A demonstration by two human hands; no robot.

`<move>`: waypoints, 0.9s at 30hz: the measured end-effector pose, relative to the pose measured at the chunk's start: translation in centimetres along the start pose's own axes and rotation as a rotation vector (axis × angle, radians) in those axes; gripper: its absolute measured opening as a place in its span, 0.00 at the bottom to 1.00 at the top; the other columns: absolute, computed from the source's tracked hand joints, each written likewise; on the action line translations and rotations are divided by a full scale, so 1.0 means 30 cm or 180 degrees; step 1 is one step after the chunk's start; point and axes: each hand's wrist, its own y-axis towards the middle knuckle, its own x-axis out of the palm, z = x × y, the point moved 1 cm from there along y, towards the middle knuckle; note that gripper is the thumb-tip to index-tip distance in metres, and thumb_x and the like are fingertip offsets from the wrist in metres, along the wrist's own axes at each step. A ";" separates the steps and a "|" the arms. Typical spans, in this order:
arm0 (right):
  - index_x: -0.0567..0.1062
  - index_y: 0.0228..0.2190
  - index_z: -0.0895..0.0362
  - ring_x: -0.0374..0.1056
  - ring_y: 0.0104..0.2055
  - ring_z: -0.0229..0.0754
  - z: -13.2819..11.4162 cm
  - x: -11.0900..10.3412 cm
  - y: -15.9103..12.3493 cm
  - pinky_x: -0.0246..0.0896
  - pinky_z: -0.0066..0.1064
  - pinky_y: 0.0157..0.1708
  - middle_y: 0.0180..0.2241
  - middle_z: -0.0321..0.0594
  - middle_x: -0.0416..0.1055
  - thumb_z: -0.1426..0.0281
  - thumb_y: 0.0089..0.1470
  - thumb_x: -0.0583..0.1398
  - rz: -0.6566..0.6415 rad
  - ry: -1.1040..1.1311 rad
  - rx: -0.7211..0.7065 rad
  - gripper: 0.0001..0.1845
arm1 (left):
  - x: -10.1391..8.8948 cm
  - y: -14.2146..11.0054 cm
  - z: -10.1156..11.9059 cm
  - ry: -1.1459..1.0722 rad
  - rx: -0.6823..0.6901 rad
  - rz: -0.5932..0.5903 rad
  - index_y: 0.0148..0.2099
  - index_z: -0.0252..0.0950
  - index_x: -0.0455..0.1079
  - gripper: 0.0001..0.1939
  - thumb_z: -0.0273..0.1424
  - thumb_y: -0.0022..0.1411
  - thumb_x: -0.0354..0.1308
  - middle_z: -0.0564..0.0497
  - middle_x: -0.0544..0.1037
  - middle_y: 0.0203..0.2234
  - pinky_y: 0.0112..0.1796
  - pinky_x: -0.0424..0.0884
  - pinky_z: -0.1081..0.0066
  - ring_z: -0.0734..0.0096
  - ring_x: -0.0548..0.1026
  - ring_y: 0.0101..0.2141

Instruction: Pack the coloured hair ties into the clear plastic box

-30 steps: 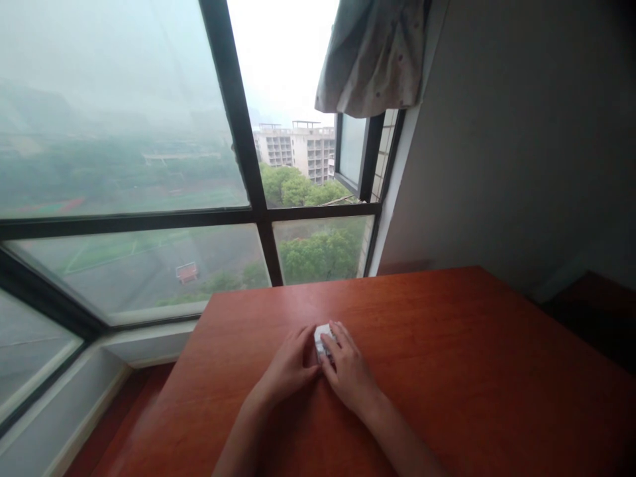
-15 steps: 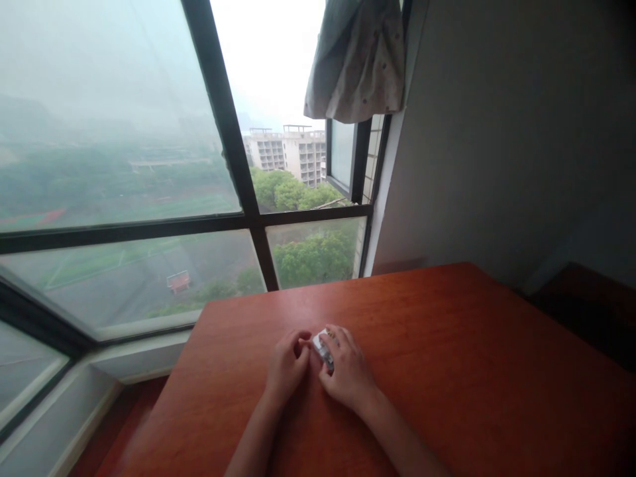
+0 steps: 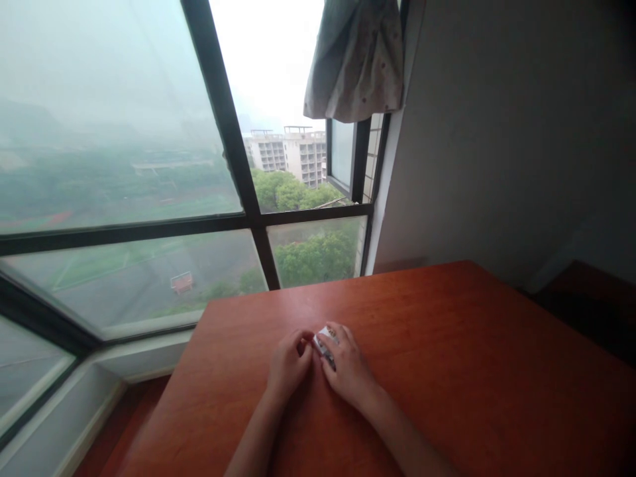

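Observation:
Both my hands rest close together on a reddish-brown wooden table (image 3: 447,344). My right hand (image 3: 349,370) has its fingers curled round a small white box-like object (image 3: 322,339), tilted on one edge; I cannot make out what it is. My left hand (image 3: 288,366) sits just left of it with fingers bent, its fingertips touching the object's left side.
A large window with dark frames (image 3: 248,218) stands beyond the table's far edge, with a low white sill (image 3: 144,344) below it. A bunched curtain (image 3: 355,59) hangs at the top. A grey wall (image 3: 497,132) runs along the right.
My left fingers have curled in from lying flat. The white object has tipped up onto an edge in my right hand. The view has shifted slightly right.

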 end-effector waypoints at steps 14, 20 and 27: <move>0.65 0.55 0.59 0.63 0.55 0.50 0.468 -0.253 -0.001 0.60 0.40 0.54 0.55 0.50 0.64 0.71 0.47 0.55 0.1358 -0.0837 0.1264 0.31 | 0.002 0.005 -0.004 -0.0002 -0.0053 -0.0021 0.39 0.37 0.73 0.10 0.29 0.60 0.51 0.49 0.79 0.34 0.38 0.70 0.68 0.66 0.76 0.35; 0.67 0.53 0.58 0.64 0.55 0.48 0.538 -0.218 -0.028 0.59 0.38 0.54 0.56 0.48 0.64 0.73 0.46 0.54 0.0999 -0.0989 0.1290 0.29 | 0.001 0.005 0.009 -0.0007 -0.0124 -0.0062 0.39 0.37 0.73 0.10 0.28 0.60 0.51 0.49 0.80 0.34 0.37 0.70 0.68 0.66 0.76 0.35; 0.70 0.49 0.59 0.60 0.56 0.54 0.458 -0.201 0.007 0.55 0.46 0.55 0.52 0.52 0.66 0.71 0.49 0.54 0.1337 -0.1028 0.1073 0.23 | 0.002 0.001 0.017 0.0017 -0.0137 -0.0069 0.39 0.37 0.73 0.10 0.27 0.59 0.51 0.49 0.79 0.33 0.37 0.69 0.69 0.67 0.75 0.35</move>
